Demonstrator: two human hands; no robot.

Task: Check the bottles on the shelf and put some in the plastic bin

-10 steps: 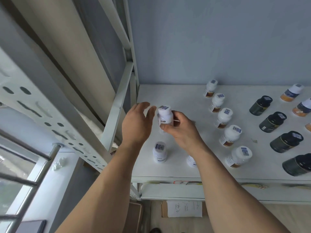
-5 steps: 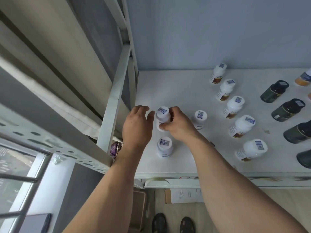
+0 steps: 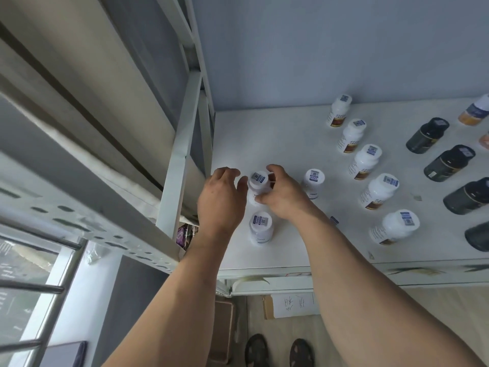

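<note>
A small white bottle (image 3: 258, 182) with a barcode sticker on its cap stands low over the white shelf (image 3: 285, 139), near the shelf's left end. My right hand (image 3: 283, 193) grips it from the right side. My left hand (image 3: 221, 200) is beside it on the left, fingers apart, thumb close to the cap. Two more small white bottles stand nearby, one (image 3: 260, 229) in front and one (image 3: 313, 182) to the right. No plastic bin is in view.
A diagonal row of white bottles (image 3: 378, 190) with brown labels runs across the shelf's middle. Dark bottles (image 3: 448, 162) and orange ones (image 3: 475, 113) stand at the right. A shelf upright (image 3: 182, 154) rises just left of my hands. Below are the floor and my shoes.
My right hand has lowered the white bottle from mid-air down toward the shelf surface, and my left hand followed alongside. The camera has tilted downward, showing the floor and shoes.
</note>
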